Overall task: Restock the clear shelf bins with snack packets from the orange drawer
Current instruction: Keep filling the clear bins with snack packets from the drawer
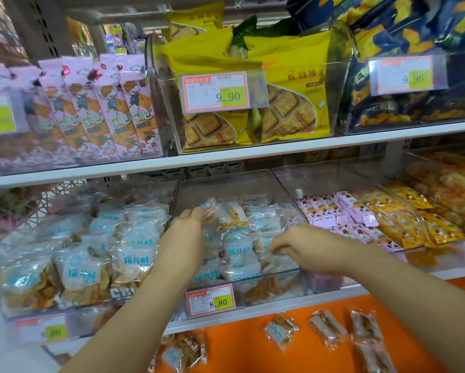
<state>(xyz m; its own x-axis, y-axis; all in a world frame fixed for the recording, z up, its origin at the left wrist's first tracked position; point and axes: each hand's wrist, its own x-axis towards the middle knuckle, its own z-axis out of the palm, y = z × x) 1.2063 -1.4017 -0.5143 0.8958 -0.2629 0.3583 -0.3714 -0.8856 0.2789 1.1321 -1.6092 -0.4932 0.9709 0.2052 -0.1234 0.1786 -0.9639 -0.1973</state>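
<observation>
In the clear bin [215, 184], the left hand [189, 221] grips a snack packet [210, 207] at the back; the right hand [302, 244] pinches another packet [275, 259] near the front wall

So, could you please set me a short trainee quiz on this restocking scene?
1. True or false: the left hand and right hand both reach into the clear bin tagged 8.80.
2. The yellow biscuit bin above is priced: A 8.80, B 9.90, C 6.50?
3. What colour is the drawer holding loose packets?
Key: 1 true; 2 B; 3 orange.
</observation>
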